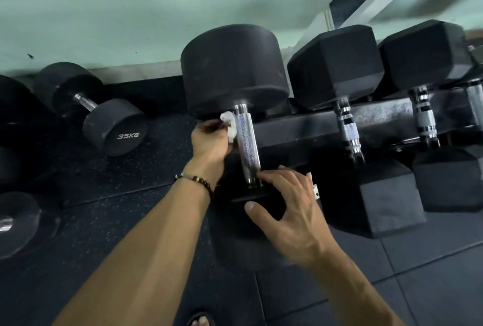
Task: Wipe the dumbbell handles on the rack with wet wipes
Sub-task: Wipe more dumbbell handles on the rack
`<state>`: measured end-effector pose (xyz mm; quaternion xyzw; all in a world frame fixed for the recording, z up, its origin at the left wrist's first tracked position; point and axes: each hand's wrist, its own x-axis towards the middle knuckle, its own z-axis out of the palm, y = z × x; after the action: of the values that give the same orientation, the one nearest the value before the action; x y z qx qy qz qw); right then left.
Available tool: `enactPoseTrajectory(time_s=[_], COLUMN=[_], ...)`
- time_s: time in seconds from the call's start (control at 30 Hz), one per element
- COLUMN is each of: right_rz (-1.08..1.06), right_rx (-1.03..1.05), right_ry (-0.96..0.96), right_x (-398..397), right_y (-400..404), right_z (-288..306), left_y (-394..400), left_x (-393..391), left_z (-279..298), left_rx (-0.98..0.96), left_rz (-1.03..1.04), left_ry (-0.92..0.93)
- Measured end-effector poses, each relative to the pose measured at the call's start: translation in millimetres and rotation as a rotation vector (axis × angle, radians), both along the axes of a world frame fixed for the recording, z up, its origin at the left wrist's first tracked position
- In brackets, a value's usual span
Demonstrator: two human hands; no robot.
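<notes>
A single head-worn wide-angle view looks forward and steeply down, close over the dumbbell rack (pixel 326 127), with both forearms reaching in from the bottom edge.

white wipe (pixel 230 127), knurled silver handle (pixel 247 143), black dumbbell heads (pixel 232 69) (matte), speckled dark floor (pixel 117 195)

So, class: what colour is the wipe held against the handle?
White; the wipe shows best in the head view.
</notes>
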<state>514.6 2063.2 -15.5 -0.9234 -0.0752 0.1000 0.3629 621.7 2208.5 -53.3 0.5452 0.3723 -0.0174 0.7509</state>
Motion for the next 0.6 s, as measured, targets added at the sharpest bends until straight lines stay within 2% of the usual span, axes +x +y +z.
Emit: enactPoseTrajectory(time_s=[0.07, 0.13, 0.23, 0.37, 0.53, 0.6], right_rz=[0.008, 0.011, 0.0, -0.008, -0.015, -0.016], right_rx=[-0.006, -0.003, 0.012, 0.007, 0.01, 0.006], right_ry=[-0.011, 0.0, -0.006, -0.023, -0.058, -0.063], right_x=[0.3, -0.5, -1.2, -1.8, -3.9, -3.4], right_y=[-0.3, -0.2, 1.3, 1.6, 1.6, 2.2], right_z=[-1.2, -0.9, 1.5, -0.8, -3.5, -2.9], left_y=[-1.7, 1.5, 4.7, 1.0, 3.2, 2.5], left_x=[7.9, -2.1, -10.4, 7.6, -35.3, -26.4], left_z=[-4.9, -7.9, -9.0, -0.9, -2.0, -3.0], left_rx=[-0.094, -0.082, -0.096, -0.043, 0.17, 0.177], left_rz=[0.07, -0.009, -0.056, 0.134, -0.176, -0.164], left_ry=[0.068, 0.108, 0.044, -0.004, 0.038, 0.045])
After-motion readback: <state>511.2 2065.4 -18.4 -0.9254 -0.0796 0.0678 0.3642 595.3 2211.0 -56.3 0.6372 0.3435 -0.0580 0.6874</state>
